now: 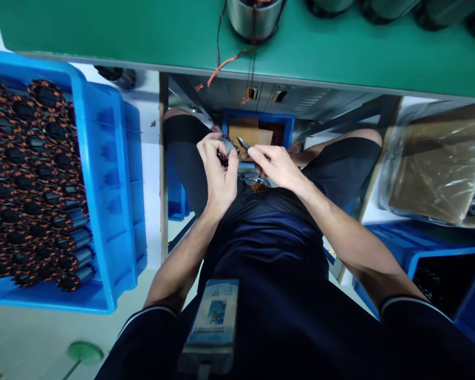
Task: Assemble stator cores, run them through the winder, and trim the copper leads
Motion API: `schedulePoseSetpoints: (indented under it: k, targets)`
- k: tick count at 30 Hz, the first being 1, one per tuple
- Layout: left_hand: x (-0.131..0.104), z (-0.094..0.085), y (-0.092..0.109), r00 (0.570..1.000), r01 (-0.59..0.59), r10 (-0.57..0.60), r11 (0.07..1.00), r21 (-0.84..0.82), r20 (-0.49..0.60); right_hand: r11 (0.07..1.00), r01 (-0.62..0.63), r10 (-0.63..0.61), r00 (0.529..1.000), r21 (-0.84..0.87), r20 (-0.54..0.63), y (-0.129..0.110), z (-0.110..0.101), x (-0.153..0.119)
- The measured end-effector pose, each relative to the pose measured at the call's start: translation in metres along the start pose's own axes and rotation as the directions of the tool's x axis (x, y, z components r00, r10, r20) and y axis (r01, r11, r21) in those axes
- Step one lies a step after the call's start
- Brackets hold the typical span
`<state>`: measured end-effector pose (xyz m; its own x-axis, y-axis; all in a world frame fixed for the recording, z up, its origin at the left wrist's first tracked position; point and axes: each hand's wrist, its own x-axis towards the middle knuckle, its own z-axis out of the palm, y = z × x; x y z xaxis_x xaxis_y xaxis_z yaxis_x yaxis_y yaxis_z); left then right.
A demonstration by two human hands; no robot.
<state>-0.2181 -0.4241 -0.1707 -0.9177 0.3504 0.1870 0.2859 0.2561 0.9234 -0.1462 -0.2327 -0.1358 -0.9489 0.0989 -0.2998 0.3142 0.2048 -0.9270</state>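
Note:
Above my lap, my left hand (218, 166) is closed around a small motor stator (226, 143), a dark grey cylinder partly covered by the fingers. Just to the right, my right hand (275, 162) grips a pointed metal tool (243, 143). Its narrow tip points towards the stator, and its handle is hidden in the fist, so its exact kind cannot be made out. Whether the tip touches the stator is also unclear. Below the hands, between my thighs, sits a shallow clear dish (256, 182) with copper-coloured bits in it.
A green-topped bench (142, 31) crosses the front, carrying a metal cylinder (254, 20) with hanging copper wires. At left stands a blue crate (98, 174) full of wound stators. A plastic-wrapped cardboard box (439, 163) lies right. Another blue bin (288, 124) sits under the bench.

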Motion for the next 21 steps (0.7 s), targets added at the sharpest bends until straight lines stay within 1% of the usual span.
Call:
schedulePoseSetpoints:
  k: [2,4,6,8,9,10,11,12,13,14,15,16,17,18,19,20,21]
  targets:
    - [0.002,-0.010,0.011,0.997,-0.074,0.073,0.997,0.037,0.032,0.999,-0.005,0.005,1.000,0.051,-0.010,-0.006,-0.001,0.001]
    - [0.003,-0.019,0.022,0.984,-0.157,0.154,0.987,0.036,0.089,0.988,-0.009,0.007,1.000,0.152,0.015,-0.015,-0.001,-0.003]
    - [0.002,-0.026,0.031,0.951,-0.268,0.262,0.963,0.013,0.163,0.965,-0.017,-0.003,0.997,0.263,0.077,-0.025,-0.003,-0.010]
    - [0.001,-0.033,0.039,0.905,-0.372,0.366,0.928,-0.015,0.219,0.949,-0.002,-0.036,0.992,0.316,0.117,-0.034,-0.005,-0.020]
    - [0.001,-0.036,0.044,0.895,-0.389,0.388,0.920,-0.040,0.220,0.949,0.017,-0.056,0.992,0.315,0.116,-0.037,-0.007,-0.026]
    - [0.000,-0.039,0.050,0.903,-0.366,0.374,0.927,-0.079,0.210,0.952,0.044,-0.079,0.991,0.303,0.103,-0.039,-0.010,-0.032]
    - [-0.001,-0.042,0.057,0.927,-0.289,0.313,0.947,-0.139,0.208,0.955,0.081,-0.109,0.990,0.285,0.084,-0.040,-0.012,-0.038]
    - [-0.002,-0.046,0.065,0.949,-0.160,0.212,0.962,-0.222,0.232,0.957,0.127,-0.149,0.987,0.262,0.064,-0.041,-0.015,-0.044]
    - [-0.003,-0.049,0.073,0.948,0.018,0.083,0.950,-0.312,0.308,0.956,0.180,-0.195,0.980,0.233,0.044,-0.041,-0.018,-0.050]
    - [-0.004,-0.052,0.082,0.904,0.223,-0.043,0.897,-0.383,0.424,0.951,0.239,-0.249,0.968,0.198,0.025,-0.042,-0.020,-0.055]
    - [-0.006,-0.054,0.091,0.824,0.413,-0.136,0.808,-0.420,0.549,0.940,0.303,-0.309,0.951,0.155,0.012,-0.043,-0.023,-0.059]
    - [-0.007,-0.056,0.099,0.736,0.564,-0.193,0.706,-0.429,0.649,0.925,0.365,-0.368,0.930,0.107,0.006,-0.044,-0.025,-0.063]
    - [-0.009,-0.057,0.106,0.667,0.662,-0.224,0.616,-0.428,0.710,0.907,0.416,-0.418,0.909,0.058,0.009,-0.046,-0.028,-0.066]
    - [-0.012,-0.058,0.113,0.633,0.713,-0.240,0.552,-0.432,0.736,0.888,0.460,-0.460,0.888,0.013,0.020,-0.049,-0.030,-0.069]
    - [-0.014,-0.058,0.118,0.630,0.728,-0.250,0.521,-0.446,0.735,0.869,0.495,-0.494,0.869,-0.026,0.036,-0.052,-0.033,-0.072]
    - [-0.016,-0.058,0.122,0.645,0.719,-0.254,0.520,-0.461,0.721,0.851,0.522,-0.519,0.853,-0.057,0.056,-0.056,-0.035,-0.074]
    - [-0.018,-0.057,0.125,0.662,0.701,-0.253,0.542,-0.464,0.705,0.839,0.539,-0.534,0.842,-0.082,0.076,-0.059,-0.037,-0.077]
